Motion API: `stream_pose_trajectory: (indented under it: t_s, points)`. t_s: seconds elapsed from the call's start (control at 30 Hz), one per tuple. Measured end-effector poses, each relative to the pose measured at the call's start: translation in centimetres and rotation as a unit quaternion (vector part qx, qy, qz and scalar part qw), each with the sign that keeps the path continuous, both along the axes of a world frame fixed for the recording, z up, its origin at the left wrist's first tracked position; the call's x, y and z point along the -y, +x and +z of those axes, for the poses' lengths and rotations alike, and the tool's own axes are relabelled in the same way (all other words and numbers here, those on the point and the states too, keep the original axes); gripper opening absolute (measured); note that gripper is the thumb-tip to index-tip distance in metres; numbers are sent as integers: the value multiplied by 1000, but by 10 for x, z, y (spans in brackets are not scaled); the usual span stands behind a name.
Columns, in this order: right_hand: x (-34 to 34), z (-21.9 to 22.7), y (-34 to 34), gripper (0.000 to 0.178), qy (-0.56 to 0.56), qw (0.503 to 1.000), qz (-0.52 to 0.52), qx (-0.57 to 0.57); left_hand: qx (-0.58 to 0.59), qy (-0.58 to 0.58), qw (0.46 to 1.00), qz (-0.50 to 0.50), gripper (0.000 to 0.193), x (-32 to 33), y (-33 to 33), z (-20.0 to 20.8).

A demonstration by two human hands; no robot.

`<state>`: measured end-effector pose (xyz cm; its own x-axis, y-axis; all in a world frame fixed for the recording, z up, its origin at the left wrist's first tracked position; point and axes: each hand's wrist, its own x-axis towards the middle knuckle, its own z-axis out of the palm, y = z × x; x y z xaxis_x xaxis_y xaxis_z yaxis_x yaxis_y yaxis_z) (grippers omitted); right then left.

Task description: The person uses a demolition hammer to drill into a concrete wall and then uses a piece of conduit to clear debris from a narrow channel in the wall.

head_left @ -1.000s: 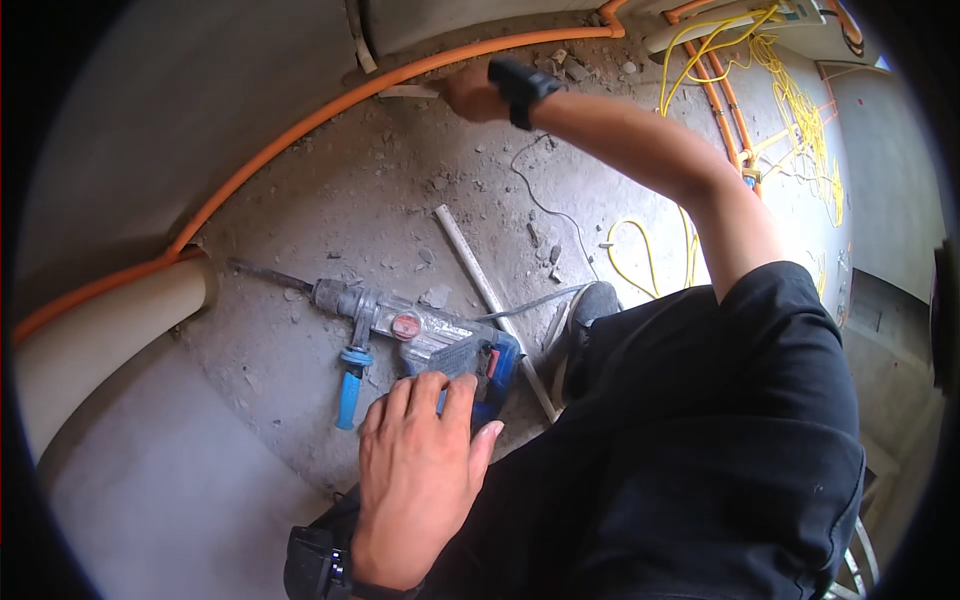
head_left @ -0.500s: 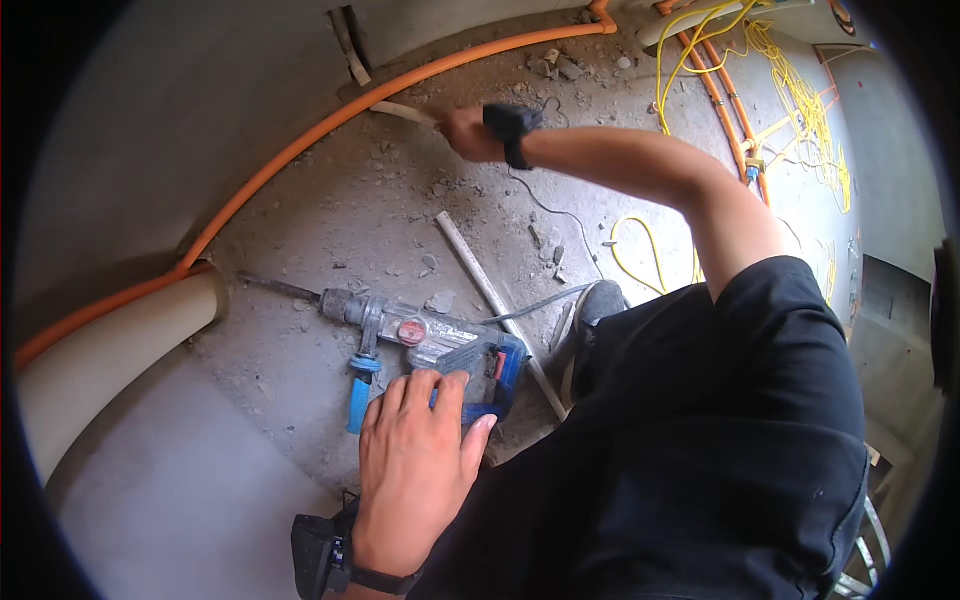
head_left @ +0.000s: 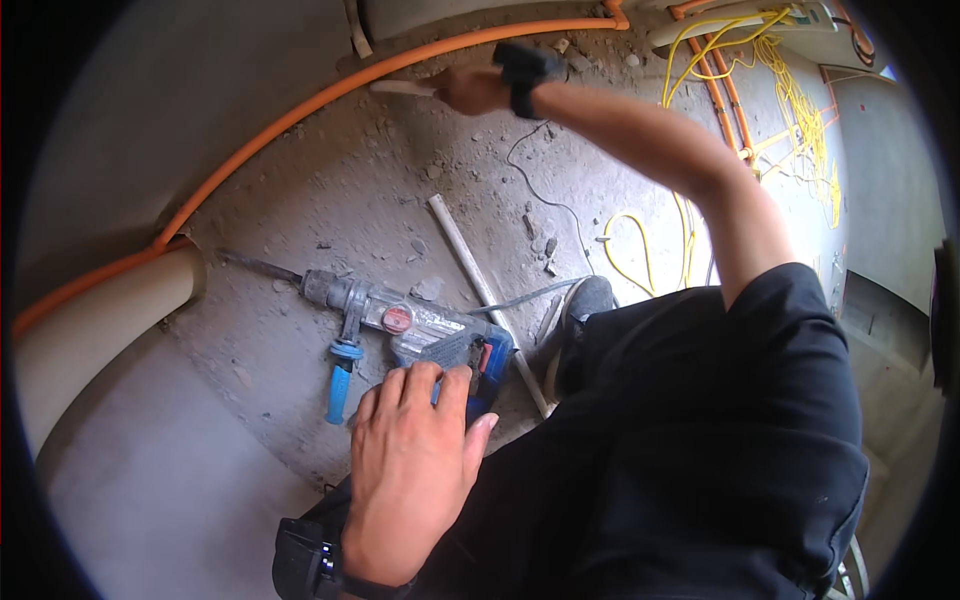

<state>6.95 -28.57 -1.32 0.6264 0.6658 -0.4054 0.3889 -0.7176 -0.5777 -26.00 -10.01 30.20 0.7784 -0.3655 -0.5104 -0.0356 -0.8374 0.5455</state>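
Observation:
My right hand [head_left: 472,89] reaches far forward, fingers wrapped round a pale stick [head_left: 402,88] whose other end points left toward the orange pipe [head_left: 300,112]. Whether the stick touches the pipe I cannot tell. My left hand [head_left: 412,465] is open, palm down and fingers stretched out, low in front of me. Beyond its fingertips a dusty rotary hammer drill [head_left: 410,320] lies on its side, its bit pointing left and its blue side handle [head_left: 339,393] toward me. The hand covers part of the drill's rear grip; contact with it is unclear.
A white rod [head_left: 465,245] lies behind the drill, beside my shoe [head_left: 588,300]. Rubble [head_left: 530,225] and a thin grey cable [head_left: 560,204] are scattered over the floor. Yellow cable [head_left: 800,110] sprawls at far right. A thick beige pipe [head_left: 120,330] runs along the left wall.
My right hand has moved farther away with the stick, which now lies more level. The view has shifted slightly; my left hand keeps its spread pose near the drill.

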Motion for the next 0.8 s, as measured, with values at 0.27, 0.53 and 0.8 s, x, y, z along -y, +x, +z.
stream_pose_trajectory:
  t_s: [0.27, 0.53, 0.8]
  points:
    - [41, 75, -66, 48, -82, 992, 27, 89, 10, -13, 1000, 15, 41, 0, -1, 8]
    - [55, 11, -126, 50, 142, 892, -375, -208, 2, 15, 1000, 8, 41, 6, -1, 2]
    - [73, 3, -168, 49, 135, 975, -160, 73, 7, -2, 1000, -1, 43, 11, 2, 0]
